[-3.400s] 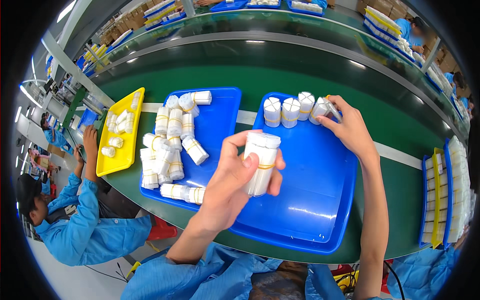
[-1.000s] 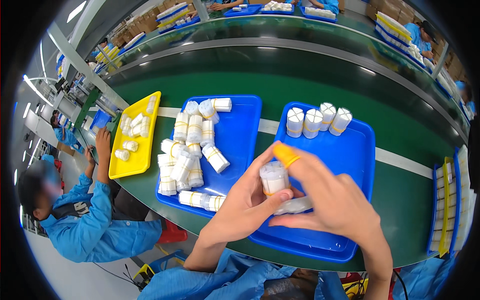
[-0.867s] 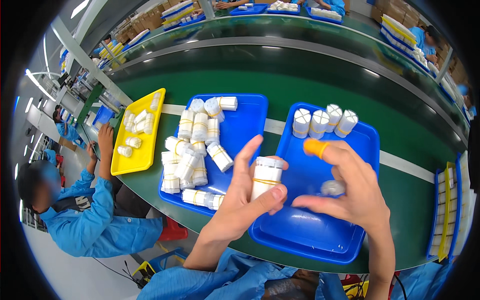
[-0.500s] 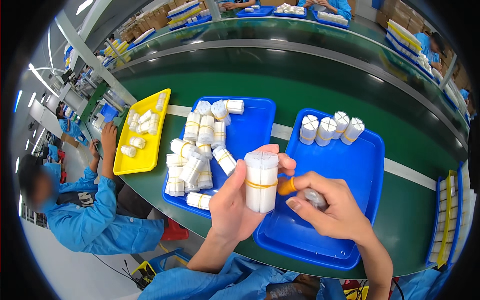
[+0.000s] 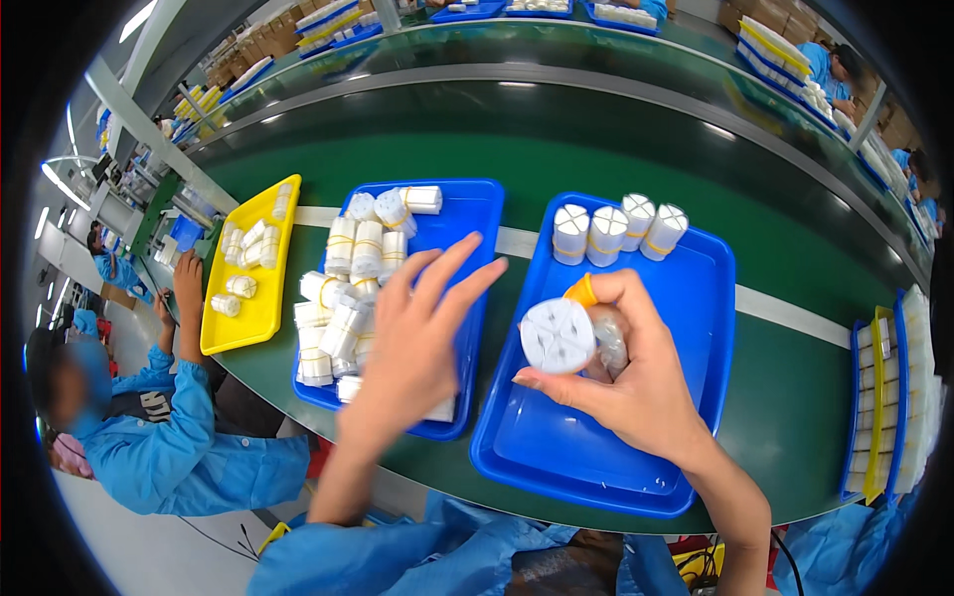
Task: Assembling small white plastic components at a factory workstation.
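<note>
My right hand (image 5: 646, 397) grips a white cylindrical bundle (image 5: 557, 336), its round, segmented end turned up. A crumpled piece of clear plastic (image 5: 609, 343) is tucked in the same palm, and an orange finger cot (image 5: 581, 290) covers a fingertip. My left hand (image 5: 412, 343), slightly blurred, is open with fingers spread and holds nothing. It hovers over the left blue tray (image 5: 462, 223), partly hiding a heap of white bundles (image 5: 345, 328) with yellow bands. Below my right hand lies the right blue tray (image 5: 701, 328); several banded bundles (image 5: 604, 236) stand upright at its far end.
A yellow tray (image 5: 276, 288) with smaller white rolls sits at the left, beside a seated co-worker (image 5: 169, 417) in blue. Stacked trays (image 5: 882, 397) of white pieces stand at the right edge. Beyond the green table (image 5: 537, 159), other people work with trays.
My left hand has let go of the white bundle and moved left, fingers spreading. My right hand now holds the bundle, tipped so its end shows. The whole view has shifted slightly.
</note>
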Demonstrator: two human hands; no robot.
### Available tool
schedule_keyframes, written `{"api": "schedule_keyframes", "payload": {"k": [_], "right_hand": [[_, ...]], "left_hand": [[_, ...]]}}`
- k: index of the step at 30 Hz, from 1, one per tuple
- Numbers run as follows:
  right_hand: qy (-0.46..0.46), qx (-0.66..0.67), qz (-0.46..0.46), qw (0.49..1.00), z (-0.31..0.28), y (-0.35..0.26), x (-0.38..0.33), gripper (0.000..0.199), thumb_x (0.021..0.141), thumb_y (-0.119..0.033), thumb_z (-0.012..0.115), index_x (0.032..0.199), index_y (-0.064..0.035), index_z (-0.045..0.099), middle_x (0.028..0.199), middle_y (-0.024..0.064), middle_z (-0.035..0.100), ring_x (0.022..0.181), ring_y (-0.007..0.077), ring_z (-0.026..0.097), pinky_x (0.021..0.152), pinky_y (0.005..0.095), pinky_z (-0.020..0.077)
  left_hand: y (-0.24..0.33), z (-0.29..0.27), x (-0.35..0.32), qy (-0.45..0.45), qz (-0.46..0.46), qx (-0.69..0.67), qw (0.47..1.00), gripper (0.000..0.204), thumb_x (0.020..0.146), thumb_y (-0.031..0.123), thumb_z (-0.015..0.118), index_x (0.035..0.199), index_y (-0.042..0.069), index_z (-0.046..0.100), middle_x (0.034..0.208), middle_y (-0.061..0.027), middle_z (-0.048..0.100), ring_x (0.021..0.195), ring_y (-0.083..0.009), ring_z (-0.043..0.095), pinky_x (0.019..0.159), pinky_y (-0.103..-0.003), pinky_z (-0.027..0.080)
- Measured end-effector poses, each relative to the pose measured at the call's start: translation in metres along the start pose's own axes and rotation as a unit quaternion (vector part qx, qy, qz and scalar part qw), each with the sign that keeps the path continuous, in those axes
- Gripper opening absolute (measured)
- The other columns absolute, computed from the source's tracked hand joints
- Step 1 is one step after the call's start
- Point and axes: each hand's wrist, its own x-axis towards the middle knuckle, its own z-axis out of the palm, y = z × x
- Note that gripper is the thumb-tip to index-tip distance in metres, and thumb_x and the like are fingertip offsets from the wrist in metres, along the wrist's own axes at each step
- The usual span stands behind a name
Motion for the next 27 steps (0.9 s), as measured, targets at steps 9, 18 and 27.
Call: {"api": "schedule_keyframes", "payload": {"k": [9, 18, 27], "right_hand": [[0.003, 0.102, -0.176, 0.979, -0.011, 0.008, 0.008, 0.061, 0.068, 0.000, 0.086, 0.107, -0.0078, 0.040, 0.110, 0.0192, 0.066, 0.086, 0.0154, 0.067, 0.074, 0.0304, 0.0551], [0.063, -0.424, 0.095, 0.898, -0.113, -0.049, 0.000, 0.038, 0.076, -0.022, 0.075, 0.101, 0.0012, 0.058, 0.079, 0.0131, 0.066, 0.067, 0.0199, 0.064, 0.063, 0.0328, 0.0500], [0.046, -0.467, 0.181, 0.864, -0.139, 0.006, 0.041, 0.032, 0.069, -0.019, 0.077, 0.086, 0.0024, 0.060, 0.076, 0.0158, 0.065, 0.066, 0.0235, 0.063, 0.067, 0.0370, 0.0499]], "left_hand": [[-0.054, 0.002, 0.003, -0.141, 0.065, 0.113, 0.981, 0.052, 0.068, -0.003, 0.071, 0.118, 0.008, 0.061, 0.115, -0.0102, 0.061, 0.110, -0.0346, 0.053, 0.091, -0.042, 0.048], [0.010, 0.012, 0.003, 0.117, -0.153, -0.502, 0.843, 0.038, 0.080, -0.002, 0.064, 0.115, 0.005, 0.049, 0.094, -0.0049, 0.054, 0.089, -0.0189, 0.066, 0.064, -0.022, 0.054], [0.038, 0.015, -0.002, 0.108, -0.246, -0.748, 0.607, 0.064, 0.078, 0.005, 0.066, 0.131, 0.015, 0.031, 0.110, -0.0073, 0.051, 0.096, -0.0229, 0.057, 0.077, -0.033, 0.049]]}}
